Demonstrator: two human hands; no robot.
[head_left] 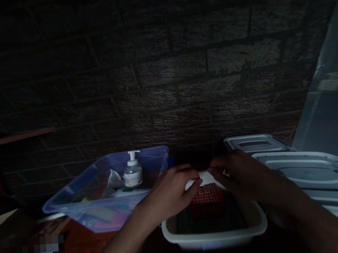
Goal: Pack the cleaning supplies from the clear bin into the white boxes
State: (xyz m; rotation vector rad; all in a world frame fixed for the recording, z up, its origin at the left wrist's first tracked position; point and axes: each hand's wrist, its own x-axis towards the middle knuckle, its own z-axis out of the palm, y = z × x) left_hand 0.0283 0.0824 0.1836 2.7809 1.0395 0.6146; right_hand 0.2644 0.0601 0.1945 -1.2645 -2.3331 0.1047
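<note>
My left hand (178, 186) is above a white plastic tub (215, 235), thumb and fingers curled close together. Opposite it, over the tub's right side, my right hand (240, 173) has its fingers bent in towards the thumb. A small gap separates the two sets of fingertips. Whatever may be between them is too dark or too small to make out. Below, inside the tub, sits a red plastic basket (207, 201) with a grid pattern. Part of the tub's far rim is hidden by my hands.
On the left, a clear bluish bin (86, 206) holds a pump bottle (133, 175) and assorted items. Lidded containers with grey lids (307, 172) stand on the right. A dark brick wall (166, 91) rises behind. A wooden shelf edge (17, 137) juts in at left.
</note>
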